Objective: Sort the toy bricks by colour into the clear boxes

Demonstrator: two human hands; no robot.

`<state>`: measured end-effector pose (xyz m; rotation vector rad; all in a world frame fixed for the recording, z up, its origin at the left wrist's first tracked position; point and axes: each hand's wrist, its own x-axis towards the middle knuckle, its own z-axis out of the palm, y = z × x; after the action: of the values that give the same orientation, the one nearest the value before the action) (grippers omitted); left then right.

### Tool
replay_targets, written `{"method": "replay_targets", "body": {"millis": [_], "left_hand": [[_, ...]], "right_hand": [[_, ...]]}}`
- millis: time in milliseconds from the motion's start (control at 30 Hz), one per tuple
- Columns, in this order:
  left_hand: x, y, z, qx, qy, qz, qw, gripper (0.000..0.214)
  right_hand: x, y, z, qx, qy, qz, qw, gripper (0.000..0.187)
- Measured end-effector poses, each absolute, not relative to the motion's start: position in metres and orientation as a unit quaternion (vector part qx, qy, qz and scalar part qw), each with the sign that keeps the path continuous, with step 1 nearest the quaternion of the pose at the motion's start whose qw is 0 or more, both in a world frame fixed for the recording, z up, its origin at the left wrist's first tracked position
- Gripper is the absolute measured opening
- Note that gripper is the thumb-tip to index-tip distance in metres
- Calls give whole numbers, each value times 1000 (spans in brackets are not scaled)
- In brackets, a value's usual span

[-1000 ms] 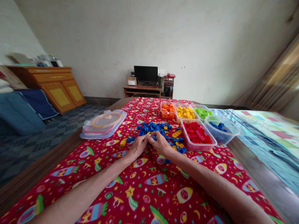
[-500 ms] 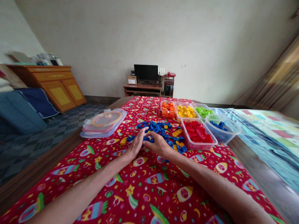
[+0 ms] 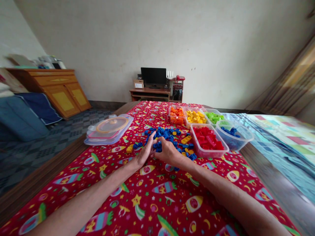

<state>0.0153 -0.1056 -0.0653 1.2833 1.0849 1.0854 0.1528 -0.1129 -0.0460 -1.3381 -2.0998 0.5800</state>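
A loose heap of blue building bricks [image 3: 164,132], with several yellow bricks [image 3: 186,139] among them, lies in the middle of a red patterned cloth [image 3: 152,203]. At the near side of the heap, my left hand [image 3: 145,151] stands on edge, its fingers stretched out and its palm turned right. Facing it, my right hand [image 3: 169,151] has its fingers curled round a few blue bricks [image 3: 157,146], which show between the two hands. The right fingertips are close to the left palm; whether they touch is hard to tell.
On the right stand clear tubs: orange bricks [image 3: 177,114], yellow bricks [image 3: 195,117], green bricks [image 3: 214,117], red bricks [image 3: 207,139] and a round tub [image 3: 246,134] with blue bricks. Stacked lids [image 3: 109,129] lie at the left. A bed [image 3: 275,144] adjoins the table's right.
My right hand's fingers have curled further round the blue bricks, and more of those bricks show between the hands. My left hand has hardly moved.
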Motion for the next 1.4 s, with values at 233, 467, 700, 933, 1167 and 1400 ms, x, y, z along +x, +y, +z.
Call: {"method": "replay_targets", "body": {"millis": [233, 467, 700, 933, 1167, 1400], "left_hand": [[19, -109, -61, 491, 429, 483, 584, 54], [23, -107, -59, 448, 376, 511, 630, 58], [20, -113, -63, 488, 310, 464, 671, 65], [18, -115, -65, 541, 279, 444, 658, 66], [21, -123, -62, 559, 317, 462, 611, 58], [24, -118, -66, 536, 310, 464, 634, 59]], "right_hand": [[156, -108, -41, -538, -731, 256, 332, 41], [162, -96, -43, -548, -665, 353, 365, 43], [160, -105, -41, -541, -710, 274, 358, 37], [167, -97, -36, -549, -673, 303, 393, 32], [166, -97, -33, -566, -625, 343, 414, 32], [168, -92, -39, -532, -610, 374, 454, 26]]}}
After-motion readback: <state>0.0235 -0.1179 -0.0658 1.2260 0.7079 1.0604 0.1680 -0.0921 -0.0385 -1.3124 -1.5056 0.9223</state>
